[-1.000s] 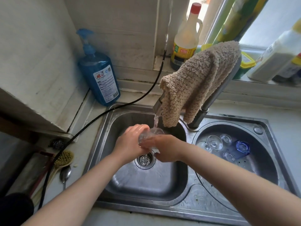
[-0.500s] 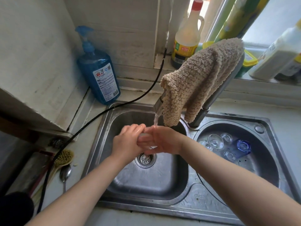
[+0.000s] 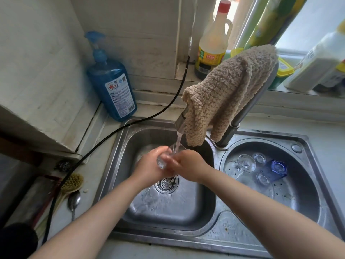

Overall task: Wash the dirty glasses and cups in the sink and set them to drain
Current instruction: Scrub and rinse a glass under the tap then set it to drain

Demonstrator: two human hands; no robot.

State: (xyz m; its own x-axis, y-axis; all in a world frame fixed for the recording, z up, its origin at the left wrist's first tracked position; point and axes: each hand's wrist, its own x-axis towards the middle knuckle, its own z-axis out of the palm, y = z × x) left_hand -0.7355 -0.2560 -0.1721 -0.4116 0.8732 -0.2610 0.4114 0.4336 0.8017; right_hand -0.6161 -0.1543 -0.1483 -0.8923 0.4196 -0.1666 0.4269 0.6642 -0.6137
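A small clear glass (image 3: 169, 156) sits between both my hands under the running tap (image 3: 180, 121), over the left sink basin (image 3: 128, 144). My left hand (image 3: 149, 166) grips the glass from the left. My right hand (image 3: 186, 165) holds it from the right, fingers curled on its side. Water streams into its mouth. In the round right basin (image 3: 306, 184) lie a clear stemmed glass (image 3: 246, 163), several small clear glasses (image 3: 259, 157) and a blue cup (image 3: 278, 167).
A beige cloth (image 3: 224, 90) hangs over the tap neck. A blue soap bottle (image 3: 112, 85) stands at the back left, bottles (image 3: 214, 40) on the sill. A black hose (image 3: 112, 131) crosses the counter; a brush (image 3: 72, 183) and spoon (image 3: 74, 200) lie left.
The glass was hidden between my hands half a second ago; now it shows again, tilted with its mouth under the stream. Both hands stayed over the drain.
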